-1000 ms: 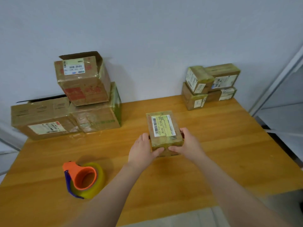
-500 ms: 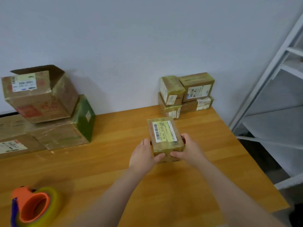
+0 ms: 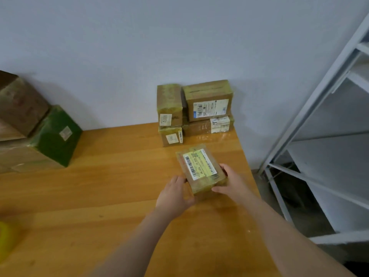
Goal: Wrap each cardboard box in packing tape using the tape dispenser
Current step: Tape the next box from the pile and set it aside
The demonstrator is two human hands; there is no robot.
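Held box: a small cardboard box (image 3: 200,168), covered in yellowish tape and bearing a barcode label on its upper face, was held between both hands over the right part of the table (image 3: 99,186), close to the right edge.
Box attitude: the labelled face was turned upward and tilted. Whether the underside touched the table could not be determined.
Left hand: the left hand (image 3: 174,194) gripped the near left corner of the held box, with the fingers curled against the left side and the thumb under the near end.
Right hand: the right hand (image 3: 232,182) gripped the near right corner, with the fingers curled along the right side and the thumb laid on the near end face.
Stack of four boxes: the stack of four boxes (image 3: 208,100) stood two-on-two at the back of the table against the wall (image 3: 139,47), just beyond the held box and apart from it. All four showed tape and labels.
Large boxes: the large boxes (image 3: 56,136) were piled at the back left of the table, one with a green end face, well apart from the hands.
Tape dispenser: only a blurred yellow part of the tape dispenser (image 3: 4,242) showed at the left edge of the view, well apart from both hands.
Shelving unit: a white shelving unit (image 3: 319,108) stood to the right of the table.
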